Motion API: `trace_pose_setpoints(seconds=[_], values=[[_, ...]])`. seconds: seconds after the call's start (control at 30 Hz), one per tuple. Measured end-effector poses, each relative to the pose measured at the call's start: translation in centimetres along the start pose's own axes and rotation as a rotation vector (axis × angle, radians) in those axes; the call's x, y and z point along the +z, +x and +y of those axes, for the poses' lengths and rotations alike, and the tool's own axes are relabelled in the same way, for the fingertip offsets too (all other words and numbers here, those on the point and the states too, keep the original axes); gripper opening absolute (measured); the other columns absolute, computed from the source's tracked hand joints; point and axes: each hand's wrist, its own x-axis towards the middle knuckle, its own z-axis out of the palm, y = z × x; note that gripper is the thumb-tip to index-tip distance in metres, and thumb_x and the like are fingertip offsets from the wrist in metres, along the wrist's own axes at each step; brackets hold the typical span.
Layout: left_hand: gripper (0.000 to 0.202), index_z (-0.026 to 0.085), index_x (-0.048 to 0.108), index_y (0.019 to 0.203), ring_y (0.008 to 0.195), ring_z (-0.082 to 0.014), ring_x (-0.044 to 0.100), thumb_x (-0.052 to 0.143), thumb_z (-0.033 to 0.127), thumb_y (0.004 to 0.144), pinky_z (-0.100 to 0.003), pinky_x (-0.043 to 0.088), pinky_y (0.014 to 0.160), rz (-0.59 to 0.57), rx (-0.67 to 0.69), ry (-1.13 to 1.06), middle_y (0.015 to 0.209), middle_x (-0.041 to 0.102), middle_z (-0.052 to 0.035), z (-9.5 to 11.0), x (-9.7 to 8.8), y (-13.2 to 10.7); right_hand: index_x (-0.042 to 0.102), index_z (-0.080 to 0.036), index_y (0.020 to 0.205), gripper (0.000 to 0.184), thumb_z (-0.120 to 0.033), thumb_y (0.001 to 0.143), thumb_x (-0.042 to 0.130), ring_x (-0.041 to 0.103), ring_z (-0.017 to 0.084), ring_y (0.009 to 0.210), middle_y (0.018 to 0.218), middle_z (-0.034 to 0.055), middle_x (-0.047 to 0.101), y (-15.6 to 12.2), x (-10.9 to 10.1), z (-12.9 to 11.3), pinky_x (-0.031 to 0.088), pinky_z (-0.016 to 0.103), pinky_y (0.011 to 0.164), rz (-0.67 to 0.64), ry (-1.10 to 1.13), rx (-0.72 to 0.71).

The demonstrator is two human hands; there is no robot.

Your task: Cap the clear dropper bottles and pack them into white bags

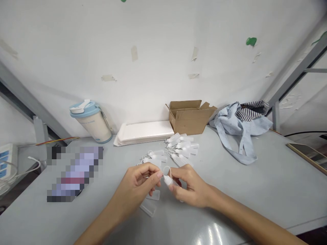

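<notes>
My right hand (190, 185) is closed round a small translucent squeeze bottle (168, 180), its white nozzle cap pointing left and a thin white strap looping above it. The thumb and forefinger of my left hand (141, 180) pinch together right at the nozzle's tip; what lies between them is too small to make out. Behind my hands lies a pile of similar dropper bottles (184, 146), with a smaller group of bottles (157, 157) to its left. More clear bottles (148, 207) lie below my left hand, partly hidden by it.
Against the wall stand an open cardboard box (189, 122), a flat white package (145, 131) and a blue-lidded tumbler (93, 122). A light blue cloth bag (237, 129) lies right, a phone (309, 156) beyond it. On the left are a blurred-out item (76, 173) and a power strip (6, 160).
</notes>
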Motion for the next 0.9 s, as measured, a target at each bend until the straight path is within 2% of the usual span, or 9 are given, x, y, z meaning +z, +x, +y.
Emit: trace_pose_setpoints(seconds=[0.3,0.47,0.7,0.9], values=[[0.014,0.017,0.063,0.069,0.053,-0.0107,0.052,0.056,0.026,0.077,-0.021,0.046,0.051,0.185,0.054,0.025,0.062,0.06,0.0012,0.3,-0.7,-0.1,0.051,-0.017,0.076,0.013,-0.027,0.082,0.053,0.04,0.009,0.055,0.061,-0.0035,0.048,0.3,-0.7,-0.2,0.033,0.02,0.051,0.172,-0.059,0.034],[0.012,0.018,0.065,0.072,0.057,-0.0121,0.054,0.058,0.027,0.077,-0.02,0.047,0.053,0.311,0.082,0.064,0.062,0.06,0.0013,0.4,-1.1,-0.1,0.056,-0.016,0.085,0.018,-0.028,0.09,0.044,0.044,0.01,0.058,0.065,-0.0016,0.052,0.4,-1.0,-0.3,0.037,0.022,0.055,0.23,-0.055,0.019],[0.015,0.018,0.068,0.072,0.056,-0.0131,0.055,0.059,0.03,0.076,-0.022,0.045,0.051,0.245,0.125,0.142,0.066,0.064,-0.001,0.1,-1.3,0.1,0.061,-0.017,0.096,0.017,-0.026,0.09,0.048,0.049,0.013,0.066,0.078,0.0032,0.061,0.2,-1.0,0.1,0.039,0.023,0.055,0.32,-0.133,-0.022],[0.017,0.018,0.066,0.072,0.058,-0.0132,0.054,0.058,0.031,0.078,-0.022,0.045,0.054,0.213,0.094,0.135,0.063,0.061,-0.0001,0.0,-1.8,0.4,0.06,-0.017,0.1,0.016,-0.023,0.088,0.052,0.049,0.013,0.064,0.074,0.002,0.059,0.3,-0.6,0.4,0.043,0.026,0.06,0.349,-0.234,-0.117]])
